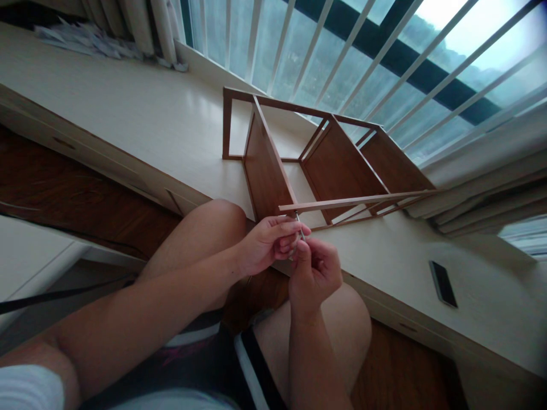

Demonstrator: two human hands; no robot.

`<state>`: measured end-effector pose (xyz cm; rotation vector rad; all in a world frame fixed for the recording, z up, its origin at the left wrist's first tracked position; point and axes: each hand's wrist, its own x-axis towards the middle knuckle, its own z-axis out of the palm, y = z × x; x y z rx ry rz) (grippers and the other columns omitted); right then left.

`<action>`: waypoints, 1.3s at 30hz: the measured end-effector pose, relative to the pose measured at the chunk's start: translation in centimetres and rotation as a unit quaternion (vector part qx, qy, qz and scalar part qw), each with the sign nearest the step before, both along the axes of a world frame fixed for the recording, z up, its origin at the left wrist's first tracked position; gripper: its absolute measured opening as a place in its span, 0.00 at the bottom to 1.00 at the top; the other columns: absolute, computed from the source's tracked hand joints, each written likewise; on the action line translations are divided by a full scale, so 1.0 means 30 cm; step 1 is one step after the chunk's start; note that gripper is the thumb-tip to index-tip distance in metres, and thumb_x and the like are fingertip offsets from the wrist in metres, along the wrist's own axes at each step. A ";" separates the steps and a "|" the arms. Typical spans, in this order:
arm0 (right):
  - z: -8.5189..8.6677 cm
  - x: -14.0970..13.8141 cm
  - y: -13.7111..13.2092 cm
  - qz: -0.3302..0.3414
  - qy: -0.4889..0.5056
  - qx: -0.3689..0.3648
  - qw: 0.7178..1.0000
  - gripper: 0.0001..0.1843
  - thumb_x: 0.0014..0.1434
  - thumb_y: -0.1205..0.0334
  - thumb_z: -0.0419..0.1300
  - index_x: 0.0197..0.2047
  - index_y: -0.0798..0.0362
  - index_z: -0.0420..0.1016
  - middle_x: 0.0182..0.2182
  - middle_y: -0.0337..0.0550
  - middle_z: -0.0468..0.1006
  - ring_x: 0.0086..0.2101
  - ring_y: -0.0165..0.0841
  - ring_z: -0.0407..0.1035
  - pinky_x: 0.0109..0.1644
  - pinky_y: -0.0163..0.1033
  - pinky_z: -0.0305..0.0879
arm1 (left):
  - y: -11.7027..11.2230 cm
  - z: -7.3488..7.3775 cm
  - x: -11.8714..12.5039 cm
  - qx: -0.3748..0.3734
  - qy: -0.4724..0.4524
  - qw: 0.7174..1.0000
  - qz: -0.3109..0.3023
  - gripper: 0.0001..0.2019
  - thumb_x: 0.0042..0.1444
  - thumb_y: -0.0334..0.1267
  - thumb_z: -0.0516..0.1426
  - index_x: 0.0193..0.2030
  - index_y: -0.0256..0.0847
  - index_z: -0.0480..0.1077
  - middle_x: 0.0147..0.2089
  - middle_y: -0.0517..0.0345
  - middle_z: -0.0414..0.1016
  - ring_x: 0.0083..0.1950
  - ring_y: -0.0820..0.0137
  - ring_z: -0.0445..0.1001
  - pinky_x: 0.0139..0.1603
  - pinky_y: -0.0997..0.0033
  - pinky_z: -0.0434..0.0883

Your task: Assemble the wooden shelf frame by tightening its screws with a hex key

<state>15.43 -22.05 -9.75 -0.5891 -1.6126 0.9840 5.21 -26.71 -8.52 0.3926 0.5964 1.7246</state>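
A brown wooden shelf unit [271, 165] lies on its side on the pale window ledge, its open front towards me. At its near corner, a thin metal tool that looks like a hex key [302, 232] meets the edge of the long side rail. My left hand [267, 245] is closed, with thumb and fingers pinched around the shaft close to the wood. Just below, my right hand [316, 270] grips the lower end of the same tool between thumb and curled fingers. The tool's tip and the fastener are too small to make out.
The pale ledge [171, 119] runs along a barred window [299, 51]. A phone [443, 283] lies on it at the right. Curtains [465, 176] hang at both sides, and crumpled plastic wrapping [85, 40] lies at the far left. My knees press close to the ledge.
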 end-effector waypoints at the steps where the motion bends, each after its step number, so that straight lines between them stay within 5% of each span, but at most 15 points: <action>1: 0.004 -0.001 -0.004 0.010 -0.004 -0.010 1.000 0.04 0.58 0.63 0.64 0.34 0.54 0.73 0.23 0.34 0.74 0.19 0.24 0.68 0.22 0.30 0.68 | 0.000 0.001 0.000 -0.004 0.002 1.000 0.002 0.11 0.53 0.42 0.63 0.34 0.33 0.76 0.19 0.68 0.54 0.20 0.82 0.55 0.18 0.85 0.55; 8: 0.018 -0.006 -0.015 0.050 -0.002 -0.051 0.997 0.07 0.58 0.63 0.63 0.30 0.55 0.72 0.20 0.33 0.72 0.19 0.25 0.68 0.23 0.31 0.69 | -0.003 0.007 -0.001 -0.008 0.010 1.000 0.012 0.11 0.52 0.42 0.64 0.33 0.33 0.76 0.19 0.69 0.54 0.20 0.82 0.55 0.16 0.85 0.56; 15: 0.020 -0.011 -0.017 0.033 0.015 -0.044 0.998 0.05 0.59 0.62 0.63 0.37 0.54 0.72 0.23 0.33 0.73 0.18 0.23 0.67 0.19 0.29 0.66 | -0.003 0.008 -0.002 0.017 0.009 1.000 0.000 0.10 0.56 0.40 0.61 0.35 0.34 0.76 0.19 0.67 0.54 0.20 0.82 0.56 0.18 0.85 0.57; 27: 0.030 -0.022 -0.015 0.038 0.066 -0.016 0.997 0.16 0.57 0.70 0.63 0.47 0.51 0.68 0.24 0.31 0.73 0.19 0.24 0.67 0.19 0.28 0.63 | -0.003 0.003 -0.005 0.014 -0.004 1.000 -0.014 0.11 0.56 0.41 0.61 0.37 0.33 0.75 0.21 0.68 0.51 0.22 0.82 0.53 0.18 0.85 0.51; 33: 0.010 -0.012 -0.009 -0.006 0.021 -0.033 0.999 0.05 0.56 0.64 0.64 0.37 0.53 0.73 0.24 0.34 0.73 0.19 0.24 0.66 0.20 0.30 0.64 | 0.000 0.003 -0.004 0.009 -0.001 1.000 -0.005 0.11 0.54 0.42 0.63 0.36 0.34 0.76 0.20 0.68 0.52 0.21 0.82 0.54 0.18 0.85 0.53; 39: 0.015 -0.009 -0.013 0.064 0.018 -0.124 0.990 0.10 0.58 0.59 0.63 0.29 0.55 0.69 0.16 0.30 0.66 0.15 0.23 0.60 0.19 0.30 0.63 | 0.002 -0.004 -0.004 0.006 0.014 1.000 0.002 0.10 0.56 0.42 0.62 0.35 0.34 0.76 0.19 0.68 0.51 0.20 0.82 0.54 0.18 0.84 0.52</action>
